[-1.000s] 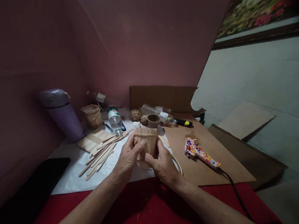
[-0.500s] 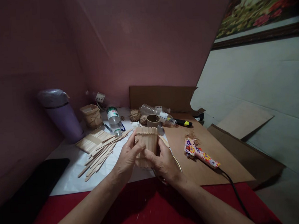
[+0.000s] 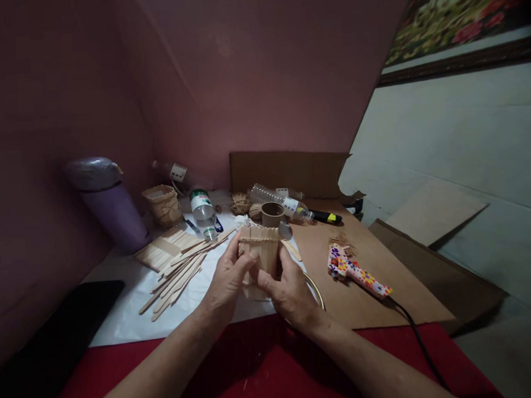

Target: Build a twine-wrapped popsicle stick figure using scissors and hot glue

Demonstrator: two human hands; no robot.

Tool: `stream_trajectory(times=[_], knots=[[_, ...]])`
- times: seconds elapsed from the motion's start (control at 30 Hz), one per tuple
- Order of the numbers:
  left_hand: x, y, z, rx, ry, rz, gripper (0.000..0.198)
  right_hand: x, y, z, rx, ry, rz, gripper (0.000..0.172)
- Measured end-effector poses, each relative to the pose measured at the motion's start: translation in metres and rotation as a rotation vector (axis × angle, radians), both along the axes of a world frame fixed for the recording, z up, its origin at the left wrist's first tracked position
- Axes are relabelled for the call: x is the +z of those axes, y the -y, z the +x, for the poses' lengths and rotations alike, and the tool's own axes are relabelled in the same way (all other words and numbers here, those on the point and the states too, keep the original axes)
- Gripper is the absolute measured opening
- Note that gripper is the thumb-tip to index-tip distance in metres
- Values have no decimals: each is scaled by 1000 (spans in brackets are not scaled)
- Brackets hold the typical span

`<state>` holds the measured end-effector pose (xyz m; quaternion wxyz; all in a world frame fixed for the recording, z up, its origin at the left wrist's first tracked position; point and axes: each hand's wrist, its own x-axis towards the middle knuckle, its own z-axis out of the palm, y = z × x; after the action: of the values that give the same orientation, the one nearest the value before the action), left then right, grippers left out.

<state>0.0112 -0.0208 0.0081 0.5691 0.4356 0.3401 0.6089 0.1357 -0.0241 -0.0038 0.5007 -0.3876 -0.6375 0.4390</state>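
Head view, one work surface, contents as follows.

Item: stick pot (image 3: pixel 266 251), one, rope band near its rim. Location: front centre, between the two hands, above or on the white sheet (image 3: pixel 120 322); contact underneath cannot be told.

Left hand (image 3: pixel 227 277): fingers grasping the pot's left side, thumb across the near face. Right hand (image 3: pixel 293 288): fingers grasping the right side, thumb likewise in front. Fingertips behind are hidden. Matching grips from both sides presumably share the pressure and keep the slats steady and the pot roughly upright.

Glue gun (image 3: pixel 357 275), one, floral: lying on cardboard (image 3: pixel 329 311), right of the right hand, its cord (image 3: pixel 417 336) trailing off the near edge. Cardboard probably serves to catch drips; the cord's course keeps it clear of the hands.

Loose sticks (image 3: pixel 181 286), a fanned heap: on the sheet, left of the left hand, apparently spread for easy picking. Stick mat (image 3: pixel 161 247): just beyond, partly overlapped by them.

Second pot (image 3: pixel 163 208), with crossed cord: back left, well apart from the hands, seemingly parked out of the way.

Twine balls (image 3: pixel 240 204), brown cup (image 3: pixel 273 215), clear bottle (image 3: pixel 274 196) on its side: grouped behind the held pot, likely to leave the front free for handwork.
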Motion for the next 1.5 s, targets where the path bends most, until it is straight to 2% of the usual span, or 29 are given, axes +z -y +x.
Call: stream_trajectory(times=[0.2,0.5,0.7,0.9,1.07,1.5], knots=[[-3,-2,-3,-6,3,-20,63,-3,-3,1,30,-76,-40,41],[5,2,1,-9,19,0,63,3,1,-1,-8,8,36,47],[3,0,0,-11,7,6,57,8,3,-2,-24,31,31,48],[0,0,-1,-2,6,-25,57,2,0,-1,-9,-18,-7,47],[0,-1,-2,-32,31,-32,64,-3,-3,1,16,-57,-29,42],[4,1,0,-16,30,-18,62,2,1,0,8,-12,41,46]])
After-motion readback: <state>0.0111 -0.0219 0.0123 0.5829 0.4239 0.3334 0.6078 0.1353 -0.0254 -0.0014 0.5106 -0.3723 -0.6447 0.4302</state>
